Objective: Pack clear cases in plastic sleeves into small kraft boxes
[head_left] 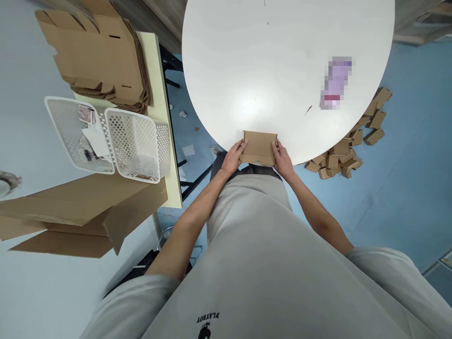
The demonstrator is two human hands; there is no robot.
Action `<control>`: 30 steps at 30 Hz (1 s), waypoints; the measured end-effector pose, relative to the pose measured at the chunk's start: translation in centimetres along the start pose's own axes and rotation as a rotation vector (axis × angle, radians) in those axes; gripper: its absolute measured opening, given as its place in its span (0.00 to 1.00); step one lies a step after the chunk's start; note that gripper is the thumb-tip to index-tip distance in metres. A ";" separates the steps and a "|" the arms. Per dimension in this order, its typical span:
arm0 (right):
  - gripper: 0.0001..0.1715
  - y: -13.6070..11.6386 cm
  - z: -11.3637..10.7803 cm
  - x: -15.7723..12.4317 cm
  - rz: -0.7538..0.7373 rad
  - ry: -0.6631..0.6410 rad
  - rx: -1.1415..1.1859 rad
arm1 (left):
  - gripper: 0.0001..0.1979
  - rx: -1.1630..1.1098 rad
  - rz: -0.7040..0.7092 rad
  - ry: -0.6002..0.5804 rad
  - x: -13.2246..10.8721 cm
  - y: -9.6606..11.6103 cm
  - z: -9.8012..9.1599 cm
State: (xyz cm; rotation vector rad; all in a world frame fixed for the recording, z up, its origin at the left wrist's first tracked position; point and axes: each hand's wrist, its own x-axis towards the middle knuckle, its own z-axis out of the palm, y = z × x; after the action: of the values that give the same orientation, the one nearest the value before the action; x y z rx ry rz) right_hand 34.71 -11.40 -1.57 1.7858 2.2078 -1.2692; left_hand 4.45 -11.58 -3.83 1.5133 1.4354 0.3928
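Both arms (pixel 199 207) stretch forward, converging at the near edge of the worktop (pixel 282 84); left hand (pixel 233 158) and right hand (pixel 283 161) grip a small cardboard box (pixel 260 143), fingers (pixel 243 146) closed on opposite ends.

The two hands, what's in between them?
A brown cardboard box is between the left hand and right hand; both hands touch it. The head view shows this.

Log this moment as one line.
left hand, right hand; hold rectangular brown cardboard box by ends; at edge of round white table
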 end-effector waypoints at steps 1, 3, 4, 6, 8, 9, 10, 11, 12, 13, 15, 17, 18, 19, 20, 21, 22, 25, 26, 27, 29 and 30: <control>0.53 -0.2 -0.3 -0.1 0.009 0.018 0.032 | 0.41 -0.011 -0.001 0.009 -0.1 0.3 -0.3; 0.48 -0.8 -1.2 0.0 0.029 0.085 0.098 | 0.41 -0.031 -0.016 0.036 0.0 1.2 -0.8; 0.45 -1.1 -1.8 0.2 0.041 0.130 0.126 | 0.39 -0.040 -0.034 0.059 0.2 1.7 -1.1; 0.40 -2.0 -3.0 1.0 0.071 0.205 0.166 | 0.33 -0.057 -0.099 0.132 0.9 2.7 -1.5; 0.36 -2.8 -4.0 2.2 0.114 0.245 0.189 | 0.25 -0.076 -0.183 0.229 1.9 3.6 -1.7; 0.35 -3.2 -4.3 2.9 0.139 0.258 0.196 | 0.23 -0.090 -0.214 0.274 2.5 3.9 -1.8; 0.34 -3.4 -4.6 3.7 0.164 0.272 0.199 | 0.23 -0.105 -0.233 0.312 3.1 4.2 -1.9; 0.33 -3.7 -4.8 4.6 0.190 0.287 0.199 | 0.25 -0.119 -0.238 0.341 3.6 4.4 -2.0; 0.33 -3.8 -4.9 5.4 0.214 0.304 0.195 | 0.27 -0.128 -0.227 0.356 4.1 4.5 -2.2; 0.32 -3.8 -4.9 6.2 0.234 0.321 0.189 | 0.28 -0.130 -0.206 0.362 4.6 4.6 -2.4; 0.29 -3.8 -5.0 7.6 0.252 0.355 0.175 | 0.27 -0.110 -0.157 0.362 5.4 4.6 -3.0; 0.25 -3.6 -5.0 8.8 0.250 0.392 0.174 | 0.23 -0.074 -0.127 0.369 6.0 4.6 -3.6; 0.23 -3.5 -5.1 9.3 0.250 0.406 0.181 | 0.19 -0.060 -0.126 0.376 6.3 4.6 -3.9; 0.22 -3.5 -5.2 9.7 0.254 0.414 0.189 | 0.16 -0.048 -0.138 0.384 6.5 4.6 -4.1; 0.21 -3.5 -5.3 9.9 0.266 0.415 0.196 | 0.12 -0.038 -0.164 0.393 6.7 4.6 -4.3; 0.21 -3.6 -5.4 10.1 0.281 0.406 0.200 | 0.09 -0.030 -0.203 0.406 6.8 4.6 -4.3; 0.20 -3.8 -5.5 10.2 0.296 0.391 0.202 | 0.07 -0.027 -0.252 0.421 6.9 4.7 -4.3; 0.20 -4.7 -5.6 10.1 0.314 0.382 0.227 | 0.18 -0.048 -0.356 0.474 7.1 4.8 -4.0; 0.19 -5.0 -5.5 10.0 0.308 0.397 0.246 | 0.21 -0.057 -0.349 0.485 7.0 4.9 -3.8; 0.18 -5.3 -5.4 9.8 0.301 0.415 0.266 | 0.22 -0.060 -0.319 0.490 6.9 5.1 -3.7; 0.17 -6.0 -5.2 9.3 0.297 0.437 0.296 | 0.23 -0.039 -0.220 0.491 6.7 5.5 -3.4; 0.17 -6.3 -5.0 9.1 0.298 0.438 0.300 | 0.24 -0.020 -0.173 0.492 6.6 5.7 -3.3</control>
State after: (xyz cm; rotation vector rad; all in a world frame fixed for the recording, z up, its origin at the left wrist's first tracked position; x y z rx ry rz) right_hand 28.66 -1.18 0.86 2.6098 1.8839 -1.2941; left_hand 6.80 -3.35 -0.13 1.3140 1.9206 0.7045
